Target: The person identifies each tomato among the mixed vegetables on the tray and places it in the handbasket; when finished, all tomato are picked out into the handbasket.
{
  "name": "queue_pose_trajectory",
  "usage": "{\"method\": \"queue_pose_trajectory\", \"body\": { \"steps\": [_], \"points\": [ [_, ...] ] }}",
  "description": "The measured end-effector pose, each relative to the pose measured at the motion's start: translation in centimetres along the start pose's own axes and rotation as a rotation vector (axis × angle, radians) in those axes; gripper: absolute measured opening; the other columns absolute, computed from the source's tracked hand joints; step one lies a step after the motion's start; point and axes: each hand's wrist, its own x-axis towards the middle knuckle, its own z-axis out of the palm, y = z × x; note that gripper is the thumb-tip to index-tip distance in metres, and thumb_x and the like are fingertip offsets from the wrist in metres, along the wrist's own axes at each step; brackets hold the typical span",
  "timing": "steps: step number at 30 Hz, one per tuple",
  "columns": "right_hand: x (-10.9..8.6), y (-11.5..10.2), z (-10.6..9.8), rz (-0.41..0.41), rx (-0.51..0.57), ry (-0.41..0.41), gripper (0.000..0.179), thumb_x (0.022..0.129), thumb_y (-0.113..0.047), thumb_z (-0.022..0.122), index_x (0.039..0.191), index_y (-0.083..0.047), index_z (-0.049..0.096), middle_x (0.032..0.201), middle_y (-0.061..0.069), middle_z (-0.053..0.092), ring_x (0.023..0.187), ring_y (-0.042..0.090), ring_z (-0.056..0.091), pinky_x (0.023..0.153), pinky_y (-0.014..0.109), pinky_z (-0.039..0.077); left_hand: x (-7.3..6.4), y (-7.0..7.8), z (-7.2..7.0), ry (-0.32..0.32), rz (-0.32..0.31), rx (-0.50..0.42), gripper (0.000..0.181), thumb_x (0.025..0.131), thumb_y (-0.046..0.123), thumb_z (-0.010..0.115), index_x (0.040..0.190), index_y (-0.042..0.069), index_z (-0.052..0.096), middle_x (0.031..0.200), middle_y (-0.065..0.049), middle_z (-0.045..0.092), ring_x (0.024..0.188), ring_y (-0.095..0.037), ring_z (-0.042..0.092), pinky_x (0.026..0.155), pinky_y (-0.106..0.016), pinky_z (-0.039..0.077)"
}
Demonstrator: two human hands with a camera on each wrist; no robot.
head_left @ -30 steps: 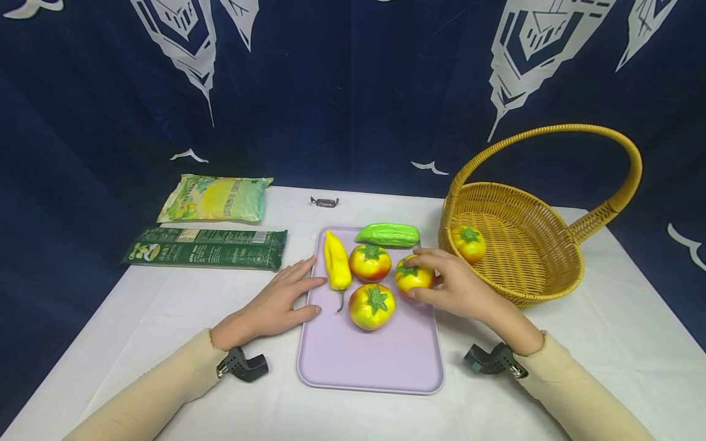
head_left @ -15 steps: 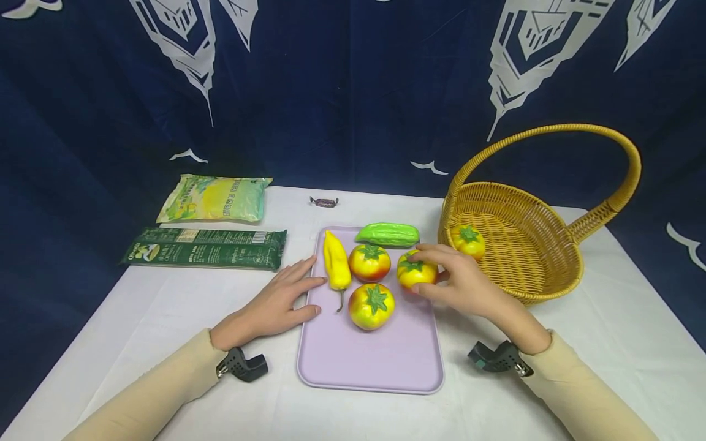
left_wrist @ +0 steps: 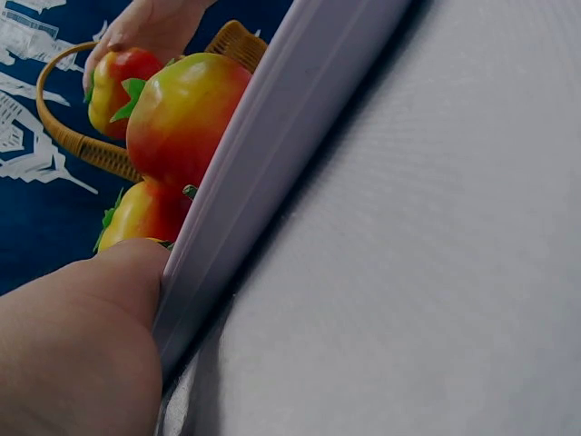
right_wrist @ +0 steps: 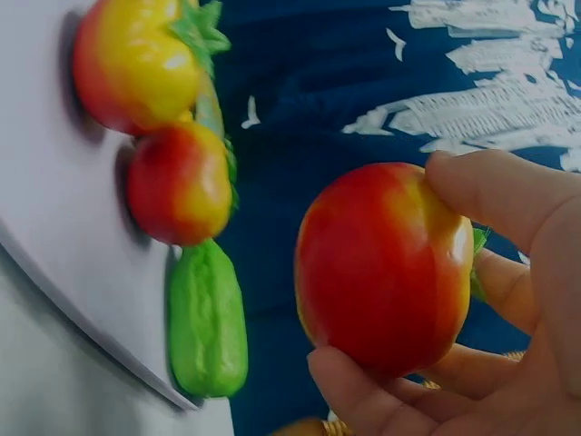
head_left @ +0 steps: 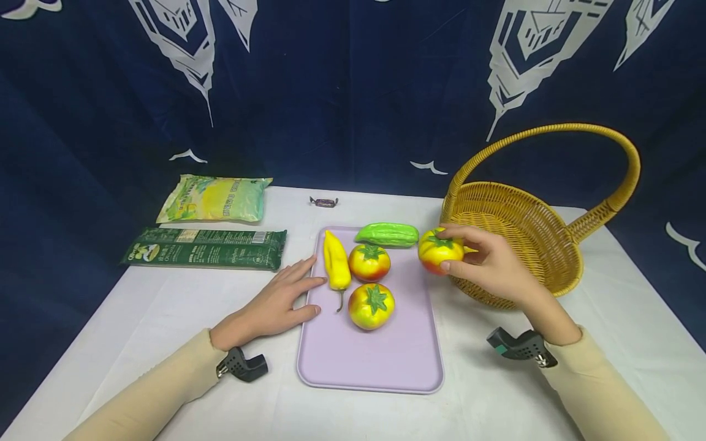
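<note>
Head view shows me the right hand (head_left: 499, 263) pinching a yellow-and-red tomato (head_left: 432, 252) between thumb and fingers, held up between the far right corner of a lilac tray (head_left: 369, 361) and a wicker basket (head_left: 502, 202). The tomato is squat and round, so I cannot pick out a clear long axis; its green leafy crown faces up. I see the left hand (head_left: 278, 306) resting at the tray's left edge, fingers straight and slightly apart. On the tray, a yellow pepper (head_left: 337, 263) lies lengthwise, stem toward the person; a green gourd (head_left: 388, 234) lies crosswise at the far edge; a second tomato (head_left: 370, 263) and a third tomato (head_left: 371, 306) sit crown up. Behind the white-clothed table (head_left: 342, 422) hangs a navy curtain (head_left: 353, 122) with white prints. I notice glossy film on a dark green packet (head_left: 204, 248), smooth shine on the tomatoes, ridges on the gourd, and tight weave below the basket's arched handle.
</note>
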Motion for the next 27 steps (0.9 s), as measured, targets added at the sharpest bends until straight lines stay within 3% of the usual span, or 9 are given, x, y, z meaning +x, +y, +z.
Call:
{"method": "queue_pose_trajectory", "body": {
  "steps": [4, 6, 9, 15, 19, 27],
  "points": [
    [-0.1, 0.4, -1.1, -0.020, 0.026, 0.061, 0.041, 0.083, 0.011, 0.073, 0.123, 0.008, 0.065, 0.130, -0.016, 0.064, 0.110, -0.006, 0.062, 0.082, 0.013, 0.058, 0.0, 0.0, 0.0, 0.003, 0.000, 0.002, 0.055, 0.092, 0.033, 0.065, 0.142, 0.011, 0.061, 0.168, -0.018, 0.026, 0.153, -0.047, 0.029, 0.125, -0.064, 0.022],
    [0.0, 0.6, -1.7, -0.022, 0.036, 0.090, 0.040, 0.083, 0.013, 0.072, 0.122, 0.010, 0.064, 0.126, -0.024, 0.064, 0.107, -0.006, 0.064, 0.081, 0.013, 0.058, 0.0, 0.0, 0.0, 0.002, 0.000, 0.001, 0.055, 0.092, 0.033, 0.065, 0.142, 0.011, 0.061, 0.168, -0.018, 0.026, 0.153, -0.047, 0.029, 0.125, -0.064, 0.022],
    [0.0, 1.1, -2.5, 0.006, 0.028, 0.119, 0.038, 0.085, 0.012, 0.070, 0.122, 0.009, 0.063, 0.124, -0.026, 0.064, 0.103, -0.006, 0.066, 0.079, 0.012, 0.058, 0.0, 0.0, 0.0, 0.003, 0.001, -0.001, 0.055, 0.092, 0.033, 0.065, 0.142, 0.010, 0.061, 0.168, -0.019, 0.026, 0.153, -0.046, 0.029, 0.125, -0.064, 0.022],
    [0.0, 2.8, -3.8, 0.112, 0.018, 0.161, 0.037, 0.091, 0.003, 0.069, 0.127, -0.007, 0.067, 0.121, -0.027, 0.064, 0.099, -0.007, 0.066, 0.078, 0.010, 0.057, 0.0, 0.0, 0.0, 0.003, 0.002, -0.004, 0.055, 0.092, 0.033, 0.065, 0.142, 0.010, 0.061, 0.168, -0.019, 0.026, 0.153, -0.046, 0.029, 0.125, -0.064, 0.021],
    [0.1, 3.8, -4.2, 0.151, 0.023, 0.184, 0.036, 0.091, 0.002, 0.069, 0.126, -0.009, 0.068, 0.119, -0.030, 0.064, 0.095, -0.007, 0.066, 0.076, 0.009, 0.056, 0.0, 0.0, 0.0, 0.003, -0.002, -0.002, 0.055, 0.092, 0.033, 0.065, 0.142, 0.010, 0.061, 0.168, -0.018, 0.026, 0.153, -0.047, 0.029, 0.125, -0.064, 0.021],
    [-0.3, 4.9, -4.9, 0.228, 0.016, 0.250, 0.037, 0.093, -0.006, 0.069, 0.124, -0.027, 0.070, 0.119, -0.024, 0.064, 0.093, -0.003, 0.063, 0.076, 0.007, 0.053, 0.0, -0.1, 0.1, -0.001, -0.004, -0.001, 0.055, 0.092, 0.034, 0.065, 0.142, 0.011, 0.060, 0.169, -0.018, 0.026, 0.153, -0.047, 0.029, 0.125, -0.063, 0.021]
  ]
}}
